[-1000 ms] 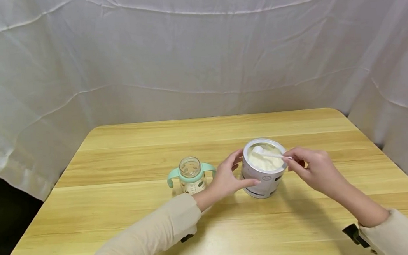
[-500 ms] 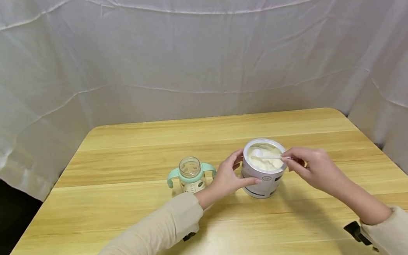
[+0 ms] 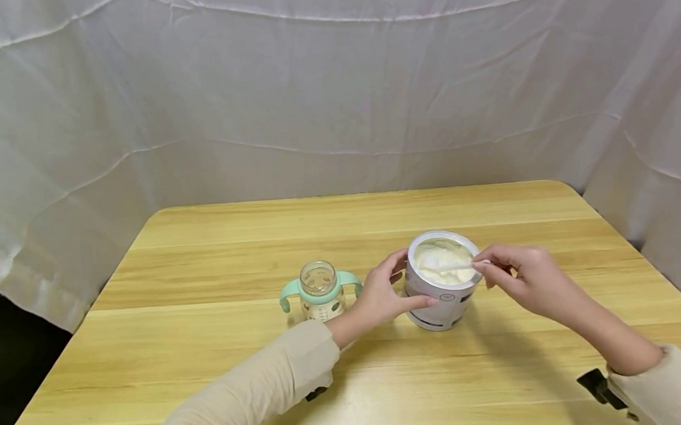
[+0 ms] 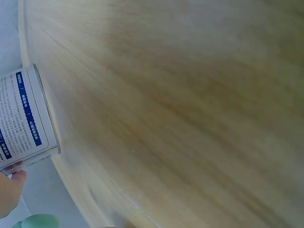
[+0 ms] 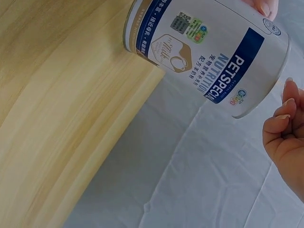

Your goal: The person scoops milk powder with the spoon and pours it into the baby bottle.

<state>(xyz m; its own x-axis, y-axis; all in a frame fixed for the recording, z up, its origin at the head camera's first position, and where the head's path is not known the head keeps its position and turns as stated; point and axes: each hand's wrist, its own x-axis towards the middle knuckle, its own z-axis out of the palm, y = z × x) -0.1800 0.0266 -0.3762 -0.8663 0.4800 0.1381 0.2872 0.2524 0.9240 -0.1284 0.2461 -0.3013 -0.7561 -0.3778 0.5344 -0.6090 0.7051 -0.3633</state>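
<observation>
A white milk powder can (image 3: 454,306) stands upright on the table, open at the top, with pale powder (image 3: 451,252) inside. Around its left side my left hand (image 3: 379,299) grips it, thumb in front and fingers behind. My right hand (image 3: 526,280) pinches the handle of a white scoop (image 3: 459,265) at the can's right rim. The scoop's bowl lies in the powder and is hard to make out. In the right wrist view the can (image 5: 209,47) shows blue and gold print, and the right fingers (image 5: 278,126) are curled near its rim; the scoop is hidden there.
Left of the can, behind my left forearm, stands a lidless clear baby bottle (image 3: 320,299) with mint-green handles. A green handle tip (image 4: 40,221) shows in the left wrist view. Pale cloth (image 3: 333,96) hangs behind the wooden table (image 3: 232,264).
The scoop's bowl has sunk into the powder, where its white round shape stood out before. My right hand has shifted very slightly right; the left hand, can and bottle stay in place.
</observation>
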